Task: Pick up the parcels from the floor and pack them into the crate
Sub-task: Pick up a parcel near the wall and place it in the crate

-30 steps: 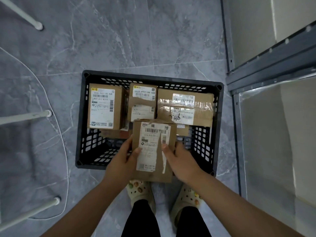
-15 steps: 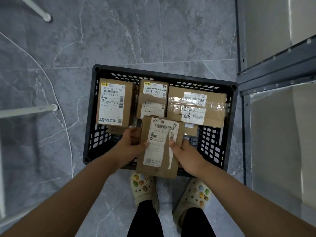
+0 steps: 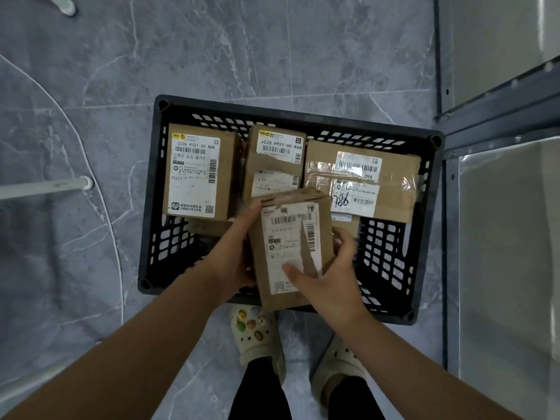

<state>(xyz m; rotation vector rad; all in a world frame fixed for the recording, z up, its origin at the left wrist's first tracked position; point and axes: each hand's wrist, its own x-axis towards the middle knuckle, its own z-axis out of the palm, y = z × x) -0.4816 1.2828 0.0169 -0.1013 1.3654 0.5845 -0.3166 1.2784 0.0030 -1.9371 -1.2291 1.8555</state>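
Observation:
A black slotted crate [image 3: 151, 207] stands on the grey floor just ahead of my feet. Three labelled cardboard parcels lie along its far side: one on the left [image 3: 197, 171], one in the middle [image 3: 277, 153] and a wide taped one on the right [image 3: 366, 180]. I hold a fourth labelled parcel [image 3: 291, 234] over the crate's near half. My left hand [image 3: 233, 253] grips its left side. My right hand [image 3: 327, 280] grips its right side, thumb across the label.
White metal legs [image 3: 45, 187] and a thin white cable [image 3: 116, 244] lie on the floor to the left. A grey metal frame [image 3: 445, 237] with panels runs along the right, close to the crate. My two clogs stand behind the crate's near rim.
Both hands have carried the held parcel forward, further over the crate's opening. The right hand's thumb now lies lower on the label.

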